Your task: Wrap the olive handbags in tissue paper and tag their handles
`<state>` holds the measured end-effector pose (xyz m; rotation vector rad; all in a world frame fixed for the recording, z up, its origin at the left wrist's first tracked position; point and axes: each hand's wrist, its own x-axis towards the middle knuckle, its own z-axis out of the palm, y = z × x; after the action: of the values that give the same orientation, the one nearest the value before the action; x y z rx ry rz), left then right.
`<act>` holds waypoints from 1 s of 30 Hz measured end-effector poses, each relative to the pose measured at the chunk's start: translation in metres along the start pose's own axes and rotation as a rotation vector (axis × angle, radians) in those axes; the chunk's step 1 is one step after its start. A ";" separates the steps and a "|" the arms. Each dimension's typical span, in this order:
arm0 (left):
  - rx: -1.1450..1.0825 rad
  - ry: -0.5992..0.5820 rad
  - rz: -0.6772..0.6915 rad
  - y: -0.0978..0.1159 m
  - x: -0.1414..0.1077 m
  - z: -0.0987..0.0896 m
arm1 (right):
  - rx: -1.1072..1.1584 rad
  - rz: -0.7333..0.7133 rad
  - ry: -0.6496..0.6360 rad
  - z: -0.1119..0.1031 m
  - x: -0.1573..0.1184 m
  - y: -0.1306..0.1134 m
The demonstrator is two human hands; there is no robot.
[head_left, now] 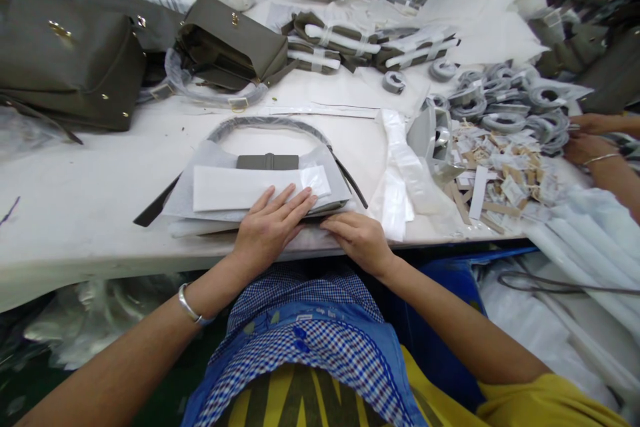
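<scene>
A dark olive handbag [268, 161] lies flat in front of me, partly covered by thin white wrapping sheet [185, 193]. Its handle [270, 121], wrapped in clear plastic, arches away from me, and dark straps [156, 203] stick out at both sides. On top rests a white foam strip [240, 188] with a small clear packet [314, 180] at its right end. My left hand [270, 223] presses flat on the strip, fingers spread. With fingers together, my right hand [359, 238] grips the bag's near right edge; its fingertips are partly hidden under it.
Several olive bags [75, 60] stand at the back left. Rolled plastic-wrapped straps [505, 100] and a heap of tags [500, 180] lie to the right, beside another person's hands [590, 140]. Clear plastic bags [397, 173] lie right of the handbag. The table's edge [100, 267] runs before me.
</scene>
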<state>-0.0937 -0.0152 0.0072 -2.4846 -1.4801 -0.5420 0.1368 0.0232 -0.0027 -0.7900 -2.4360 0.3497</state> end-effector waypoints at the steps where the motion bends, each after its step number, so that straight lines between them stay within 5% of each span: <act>1: 0.008 0.003 0.002 0.000 0.000 0.000 | -0.018 -0.004 0.004 0.001 0.000 -0.001; 17: 0.052 0.079 0.008 0.006 -0.001 0.003 | -0.111 -0.202 0.135 -0.010 -0.034 -0.041; 24: 0.075 0.074 0.044 0.008 -0.004 0.004 | -0.179 -0.236 0.061 -0.050 0.006 -0.034; 30: 0.049 0.086 0.048 0.006 -0.007 0.007 | -0.225 -0.071 -0.058 -0.059 0.053 -0.016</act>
<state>-0.0897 -0.0209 -0.0022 -2.4211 -1.3813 -0.5889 0.1271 0.0465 0.0738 -0.7933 -2.5810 0.0730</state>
